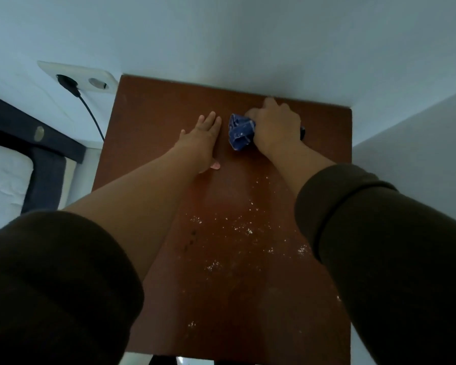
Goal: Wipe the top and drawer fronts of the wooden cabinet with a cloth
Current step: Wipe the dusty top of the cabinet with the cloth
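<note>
The reddish-brown wooden cabinet top (148,122) fills the middle of the head view, seen from above. White specks and dust lie scattered over its near half. My right hand (275,125) grips a bunched blue cloth (240,131) and holds it down on the far part of the top, close to the wall. My left hand (203,138) rests flat on the wood just left of the cloth, fingers straight and pointing at the wall. The drawer fronts are hidden below the top.
A white wall runs along the far edge and a second wall along the right side. A wall socket (79,79) with a black plug and cable (90,111) sits at the upper left. A bed with a dark frame (48,164) stands to the left.
</note>
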A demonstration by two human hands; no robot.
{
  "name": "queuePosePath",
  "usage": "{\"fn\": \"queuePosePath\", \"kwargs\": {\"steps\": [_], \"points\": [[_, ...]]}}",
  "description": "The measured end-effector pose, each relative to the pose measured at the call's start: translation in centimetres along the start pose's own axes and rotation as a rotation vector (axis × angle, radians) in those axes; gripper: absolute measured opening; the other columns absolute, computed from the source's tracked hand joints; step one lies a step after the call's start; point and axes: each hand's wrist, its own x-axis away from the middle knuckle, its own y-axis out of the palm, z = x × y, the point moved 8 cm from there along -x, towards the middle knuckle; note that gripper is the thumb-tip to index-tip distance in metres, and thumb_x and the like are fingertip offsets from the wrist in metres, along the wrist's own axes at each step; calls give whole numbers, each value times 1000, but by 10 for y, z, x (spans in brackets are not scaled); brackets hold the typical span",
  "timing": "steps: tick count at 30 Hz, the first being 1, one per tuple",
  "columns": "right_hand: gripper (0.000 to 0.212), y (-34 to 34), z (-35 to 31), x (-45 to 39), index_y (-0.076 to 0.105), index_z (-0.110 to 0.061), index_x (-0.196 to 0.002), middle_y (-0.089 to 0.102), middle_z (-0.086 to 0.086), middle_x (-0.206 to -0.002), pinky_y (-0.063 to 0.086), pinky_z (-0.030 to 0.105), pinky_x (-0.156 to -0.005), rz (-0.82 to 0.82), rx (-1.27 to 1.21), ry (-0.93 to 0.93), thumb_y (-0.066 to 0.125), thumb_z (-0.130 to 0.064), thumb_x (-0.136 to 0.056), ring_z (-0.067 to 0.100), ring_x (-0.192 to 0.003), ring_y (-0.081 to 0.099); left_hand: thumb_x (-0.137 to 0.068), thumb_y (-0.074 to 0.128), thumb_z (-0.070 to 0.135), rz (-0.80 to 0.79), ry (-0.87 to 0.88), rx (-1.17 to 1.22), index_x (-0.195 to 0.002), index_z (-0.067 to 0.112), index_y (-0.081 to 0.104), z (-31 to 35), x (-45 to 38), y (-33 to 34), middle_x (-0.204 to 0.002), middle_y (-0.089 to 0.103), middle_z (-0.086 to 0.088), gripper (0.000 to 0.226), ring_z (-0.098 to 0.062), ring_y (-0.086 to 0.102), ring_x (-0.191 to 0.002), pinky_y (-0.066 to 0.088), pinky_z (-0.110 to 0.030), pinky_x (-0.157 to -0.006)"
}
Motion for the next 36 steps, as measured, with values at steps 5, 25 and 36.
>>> {"fn": "queuePosePath", "kwargs": {"steps": [5,25,36], "points": [[34,17,-25,82,51,-28,-132,43,9,-127,46,36,-81,-17,-5,-25,45,-22,-99,31,-113,47,-84,68,24,139,-111,140,-151,11,3,-7,15,5,-160,-6,-2,94,-23,-4,-147,13,-52,-116],[35,-6,56,50,52,-19,-133,45,15,-131,46,39,-85,128,12,68,45,-18,-99,36,-116,46,-85,67,29,49,56,42,-151,16,-2,56,5,16,-159,-10,-1,97,-24,-5,-147,16,-50,-117],[31,2,80,-32,55,-8,-126,42,20,-134,42,42,-92,152,-11,117,39,-13,-100,39,-118,45,-79,74,21,-37,19,-2,-150,23,-9,63,-10,14,-157,-20,4,110,-20,-12,-146,11,-53,-116]]}}
